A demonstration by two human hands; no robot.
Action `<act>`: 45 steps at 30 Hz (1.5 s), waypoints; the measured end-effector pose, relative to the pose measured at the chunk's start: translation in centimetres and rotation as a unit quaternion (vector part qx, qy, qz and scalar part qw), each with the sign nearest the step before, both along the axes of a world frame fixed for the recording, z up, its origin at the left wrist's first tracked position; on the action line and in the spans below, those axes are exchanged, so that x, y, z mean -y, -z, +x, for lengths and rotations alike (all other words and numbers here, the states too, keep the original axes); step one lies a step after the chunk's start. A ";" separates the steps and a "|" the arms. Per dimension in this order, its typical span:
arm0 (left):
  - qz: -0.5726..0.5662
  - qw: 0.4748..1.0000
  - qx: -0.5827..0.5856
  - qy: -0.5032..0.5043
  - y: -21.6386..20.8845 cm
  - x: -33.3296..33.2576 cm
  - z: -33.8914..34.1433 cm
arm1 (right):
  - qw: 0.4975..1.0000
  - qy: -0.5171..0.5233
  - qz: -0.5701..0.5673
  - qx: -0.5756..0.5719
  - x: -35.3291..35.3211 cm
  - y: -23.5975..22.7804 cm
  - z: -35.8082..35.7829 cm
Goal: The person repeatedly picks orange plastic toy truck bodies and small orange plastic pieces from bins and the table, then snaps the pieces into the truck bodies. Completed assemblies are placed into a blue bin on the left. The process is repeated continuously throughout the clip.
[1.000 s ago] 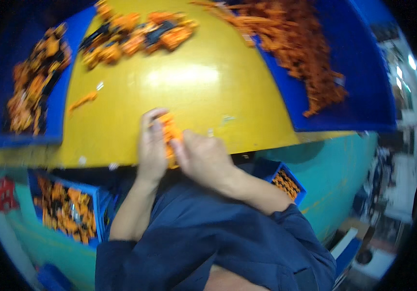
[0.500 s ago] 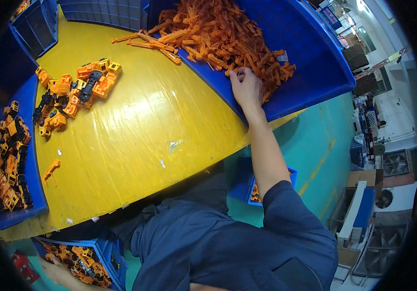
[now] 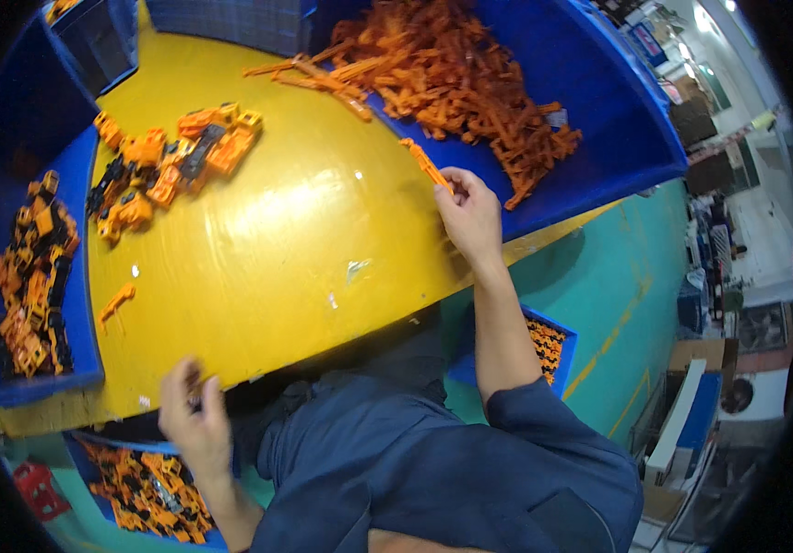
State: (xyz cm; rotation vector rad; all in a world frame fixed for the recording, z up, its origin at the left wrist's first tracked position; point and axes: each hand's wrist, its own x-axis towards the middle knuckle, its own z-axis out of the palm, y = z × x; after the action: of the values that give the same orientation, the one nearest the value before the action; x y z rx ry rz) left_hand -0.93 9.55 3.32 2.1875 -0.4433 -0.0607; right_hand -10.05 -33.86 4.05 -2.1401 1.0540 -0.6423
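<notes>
pinching orange strip [image 3: 426, 164] at fingertips, right hand [image 3: 470, 217] over yellow table [image 3: 277, 249] edge.

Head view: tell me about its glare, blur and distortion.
Head view: fisheye bends the yellow table edge and blue bin walls, with a black ring at the rim; soft white glare on the tabletop centre; left hand slightly smeared; right hand and its orange strip fairly sharp; bright windows wash out the upper right.

Bright overhead light puts a broad white glare on the glossy yellow tabletop [image 3: 258, 240]. The fisheye view bends straight edges toward a black rim. The left hand [image 3: 195, 419] is slightly motion-blurred; the far right background is overexposed.
</notes>
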 end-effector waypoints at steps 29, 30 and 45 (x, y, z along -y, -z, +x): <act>-0.298 0.930 -0.183 0.115 1.4 12.7 0.9 | 0.847 -0.216 0.461 0.154 -16.3 1.0 1.6; -0.307 0.919 -0.204 0.142 1.4 12.9 1.2 | 0.844 -0.243 0.451 0.156 -16.0 1.1 1.3; 0.153 0.918 0.362 0.048 3.9 21.5 17.5 | 0.794 -0.161 0.575 0.113 -13.7 2.0 -3.2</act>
State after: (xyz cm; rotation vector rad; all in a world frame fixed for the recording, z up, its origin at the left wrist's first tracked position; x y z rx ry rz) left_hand 16.59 -11.97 -0.57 2.4456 -1.0089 0.6913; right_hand -13.30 -20.19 2.03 -1.0606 0.6229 -0.0066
